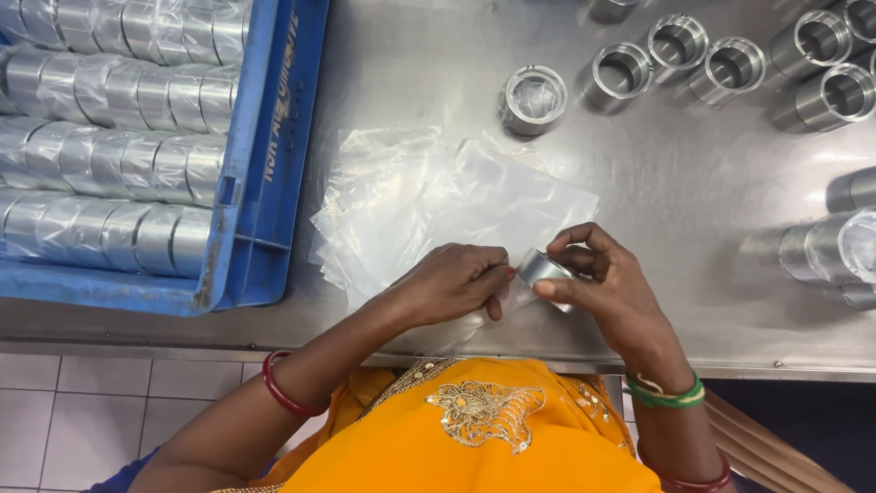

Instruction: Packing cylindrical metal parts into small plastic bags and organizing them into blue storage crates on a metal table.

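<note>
Metal ring (540, 267) in both hands; blue crate (265, 183) holds wrapped rings (109, 155).

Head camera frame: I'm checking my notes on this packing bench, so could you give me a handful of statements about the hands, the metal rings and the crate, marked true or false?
1. The right hand holds a metal ring. True.
2. The left hand rests inside the blue crate. False: it is at the ring, over the clear plastic bags.
3. The crate holds rows of wrapped metal rings. True.
4. The bare rings at the table's far right lie in a red tray. False: they stand directly on the steel table.
5. The crate sits left of the bags. True.
</note>
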